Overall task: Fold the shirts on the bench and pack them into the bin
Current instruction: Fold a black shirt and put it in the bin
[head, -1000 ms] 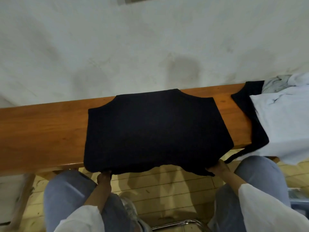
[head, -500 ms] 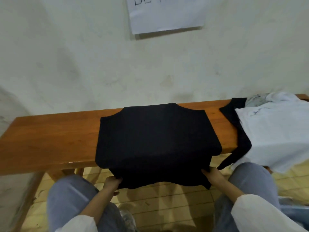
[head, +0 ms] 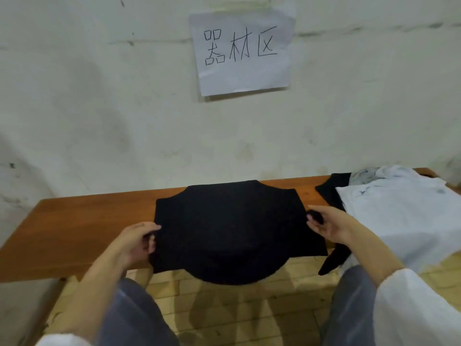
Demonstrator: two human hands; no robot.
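The black shirt lies flat on the desk, long axis left to right, between both hands. Left hand fingers pinch its left edge. Right hand fingers appear clamped on its right edge. A white shirt lies just beside, rightward.

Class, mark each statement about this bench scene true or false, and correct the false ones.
1. The left hand and right hand both grip the black shirt. True.
2. The white shirt lies left of the black shirt. False: it lies to its right.
3. A paper sign hangs on the wall above the bench. True.
4. The black shirt lies wholly on the bench. False: its near edge hangs over the front.
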